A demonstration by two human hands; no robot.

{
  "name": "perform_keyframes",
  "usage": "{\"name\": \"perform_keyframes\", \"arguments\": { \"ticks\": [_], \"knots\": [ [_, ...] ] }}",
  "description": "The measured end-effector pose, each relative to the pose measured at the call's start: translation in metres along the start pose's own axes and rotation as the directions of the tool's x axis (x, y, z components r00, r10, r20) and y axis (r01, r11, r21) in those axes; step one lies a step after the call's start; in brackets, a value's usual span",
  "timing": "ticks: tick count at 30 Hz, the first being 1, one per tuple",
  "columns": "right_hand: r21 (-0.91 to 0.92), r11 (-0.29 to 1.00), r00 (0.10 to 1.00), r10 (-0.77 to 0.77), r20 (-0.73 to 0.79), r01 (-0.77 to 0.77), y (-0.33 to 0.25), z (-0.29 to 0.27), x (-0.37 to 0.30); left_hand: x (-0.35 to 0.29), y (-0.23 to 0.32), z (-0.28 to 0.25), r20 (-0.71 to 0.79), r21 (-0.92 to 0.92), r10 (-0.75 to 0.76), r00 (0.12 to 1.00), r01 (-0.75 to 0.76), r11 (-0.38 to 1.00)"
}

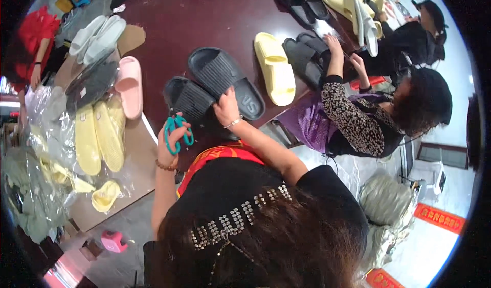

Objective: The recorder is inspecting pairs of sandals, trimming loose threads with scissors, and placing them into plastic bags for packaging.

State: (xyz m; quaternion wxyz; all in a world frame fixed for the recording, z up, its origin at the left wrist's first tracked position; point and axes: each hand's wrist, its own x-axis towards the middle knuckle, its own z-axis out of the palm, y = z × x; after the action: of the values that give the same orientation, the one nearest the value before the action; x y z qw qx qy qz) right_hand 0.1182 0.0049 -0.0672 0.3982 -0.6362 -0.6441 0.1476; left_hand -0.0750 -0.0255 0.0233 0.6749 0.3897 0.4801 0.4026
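Surface of dark maroon fills the upper middle of the view, strewn with foam slippers. At its right edge sits a co-worker in a spotted top, reaching both arms onto more dark slippers. At the far left, clear plastic bags lie heaped, crumpled beside a row of ribbed yellow foam slippers on a brown board.

On the maroon top, a pale yellow slide slipper lies sole down, well apart from a pink slipper and a pair of white slippers near the left corner.

Nearest the person are two ribbed dark grey foam slippers side by side. The person's right hand is closed on the near edge of the larger dark grey slipper, seemingly to hold it steady; a thin bracelet circles that wrist. The second dark grey slipper lies just left of it, touching.

The left hand is closed around teal-handled scissors, fingers through the loops, raised just below the second slipper, probably so the blades can reach it. The blades themselves are hidden.
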Motion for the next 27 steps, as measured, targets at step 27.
{"name": "perform_keyframes", "arguments": {
  "ticks": [27],
  "knots": [
    [0.034, 0.919, 0.918, -0.395, 0.032, 0.394, -0.020, -0.040, -0.012, 0.027, 0.033, 0.009, 0.259, -0.313, -0.099, 0.961, 0.181, 0.932]
  ]
}}
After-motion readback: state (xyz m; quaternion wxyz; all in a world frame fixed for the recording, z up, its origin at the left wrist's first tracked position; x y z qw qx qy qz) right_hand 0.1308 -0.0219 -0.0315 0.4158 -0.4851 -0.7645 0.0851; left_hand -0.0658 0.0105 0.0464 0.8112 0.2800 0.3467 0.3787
